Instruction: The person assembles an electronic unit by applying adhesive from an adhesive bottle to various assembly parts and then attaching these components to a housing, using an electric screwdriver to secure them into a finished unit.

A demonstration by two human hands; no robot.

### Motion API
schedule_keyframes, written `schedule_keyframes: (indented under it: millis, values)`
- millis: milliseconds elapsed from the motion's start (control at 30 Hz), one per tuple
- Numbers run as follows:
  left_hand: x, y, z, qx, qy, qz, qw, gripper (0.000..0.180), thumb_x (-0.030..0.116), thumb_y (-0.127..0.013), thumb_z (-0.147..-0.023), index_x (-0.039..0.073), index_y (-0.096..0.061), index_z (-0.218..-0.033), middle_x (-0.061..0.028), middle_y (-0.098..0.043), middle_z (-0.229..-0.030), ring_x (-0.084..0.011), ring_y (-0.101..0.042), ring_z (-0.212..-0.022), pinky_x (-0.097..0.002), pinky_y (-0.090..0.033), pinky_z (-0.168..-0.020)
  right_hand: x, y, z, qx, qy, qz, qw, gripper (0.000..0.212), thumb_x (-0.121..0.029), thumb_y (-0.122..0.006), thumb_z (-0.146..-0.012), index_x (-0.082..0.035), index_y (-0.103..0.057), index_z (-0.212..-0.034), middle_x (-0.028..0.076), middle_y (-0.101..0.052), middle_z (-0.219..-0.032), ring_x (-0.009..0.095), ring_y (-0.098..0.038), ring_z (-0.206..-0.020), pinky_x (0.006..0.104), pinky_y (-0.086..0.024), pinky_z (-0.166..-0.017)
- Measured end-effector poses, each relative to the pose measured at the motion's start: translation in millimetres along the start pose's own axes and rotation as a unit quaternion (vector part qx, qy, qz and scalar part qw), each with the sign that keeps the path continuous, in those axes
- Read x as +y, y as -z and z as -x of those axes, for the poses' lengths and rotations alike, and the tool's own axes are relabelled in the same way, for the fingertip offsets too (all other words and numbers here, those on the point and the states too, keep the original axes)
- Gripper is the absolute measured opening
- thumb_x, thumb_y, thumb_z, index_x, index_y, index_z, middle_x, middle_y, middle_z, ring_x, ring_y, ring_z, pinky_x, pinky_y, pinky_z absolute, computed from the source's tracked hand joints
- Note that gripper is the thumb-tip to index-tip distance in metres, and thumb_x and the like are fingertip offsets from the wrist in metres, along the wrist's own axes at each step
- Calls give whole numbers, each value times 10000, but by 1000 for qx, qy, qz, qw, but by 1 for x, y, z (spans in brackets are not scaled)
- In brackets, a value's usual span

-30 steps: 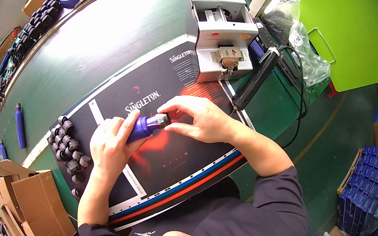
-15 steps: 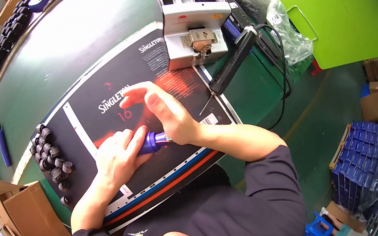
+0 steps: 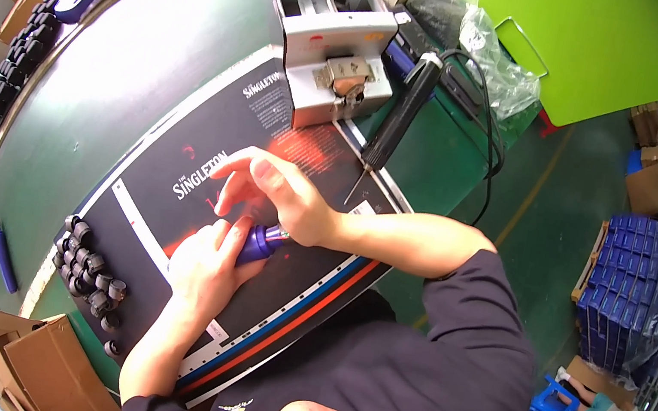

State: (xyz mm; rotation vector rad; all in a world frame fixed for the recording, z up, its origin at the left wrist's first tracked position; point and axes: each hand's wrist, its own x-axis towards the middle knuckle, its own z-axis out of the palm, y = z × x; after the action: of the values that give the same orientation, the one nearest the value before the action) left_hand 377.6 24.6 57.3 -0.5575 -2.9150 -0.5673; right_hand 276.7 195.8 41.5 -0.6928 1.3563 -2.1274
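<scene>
My left hand (image 3: 204,261) is closed round a purple tube (image 3: 256,247), whose near part disappears inside the fingers. A shiny silver end (image 3: 279,235) sticks out of the tube toward my right hand. My right hand (image 3: 289,194) is over that end with its fingers stretched out and apart, and its palm side is beside or against the silver part; I cannot tell whether they touch. Both hands are above a dark printed mat (image 3: 161,221). To the left of my left hand, several small black caps (image 3: 86,269) lie in a cluster on the mat.
A grey bench device (image 3: 329,49) stands at the mat's far edge. Beside it lies a black electric screwdriver (image 3: 400,117), its cord looping right. An opened cardboard box (image 3: 54,364) is at lower left, near a blue tube (image 3: 5,256). A green panel (image 3: 599,50) sits far right.
Both hands stay close together round the purple tube. The silver end shows less now, more covered by my right hand. The whole view has shifted slightly.
</scene>
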Motion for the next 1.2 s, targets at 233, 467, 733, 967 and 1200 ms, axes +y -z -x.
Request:
schedule_keyframes:
  millis: [233,467,733,967,1200]
  values:
    - [-32,68,-23,90,172,145,970,416,196,-831,-818,56,-615,-1145,-135,-640,-1021,-299,-644,-858,-389,-526,-813,-34,15,0,82,201,38,976,631,-542,-338,-1099,14,-542,-1316,141,-641,-1171,221,-624,-1146,391,-468,-1033]
    - [-387,127,59,191,310,-117,924,433,146,-657,-921,-32,-557,-1302,-245,-644,-1127,-417,-639,-1024,-481,-492,-947,-102,7,10,-19,315,431,846,187,-80,-743,-891,-34,-679,-1061,115,-695,-971,256,-697,-889,368,-566,-813]
    - [-335,106,57,51,465,-390,793,706,391,-677,-959,51,-411,-1518,-179,-508,-1469,-370,-532,-1323,-515,-487,-1038,-191,186,-119,267,242,771,526,238,-187,-631,-965,-57,-633,-1164,162,-672,-1073,365,-684,-980,446,-560,-854]
    - [-89,65,-3,-62,184,-206,959,926,367,-793,-821,-4,-356,-1548,-219,-330,-1628,-429,-250,-1531,-601,-158,-1235,-144,328,-254,237,-233,878,344,546,-155,-611,-949,74,-473,-1426,325,-597,-1330,432,-600,-1253,537,-503,-1034]
    - [-95,-23,54,-85,54,-315,944,573,258,-432,-1033,30,-356,-1553,-223,-267,-1663,-424,-257,-1540,-646,-198,-1214,-107,374,-265,173,-452,856,182,745,-249,-682,-943,53,-353,-1539,219,-644,-1323,349,-596,-1262,461,-515,-1002]
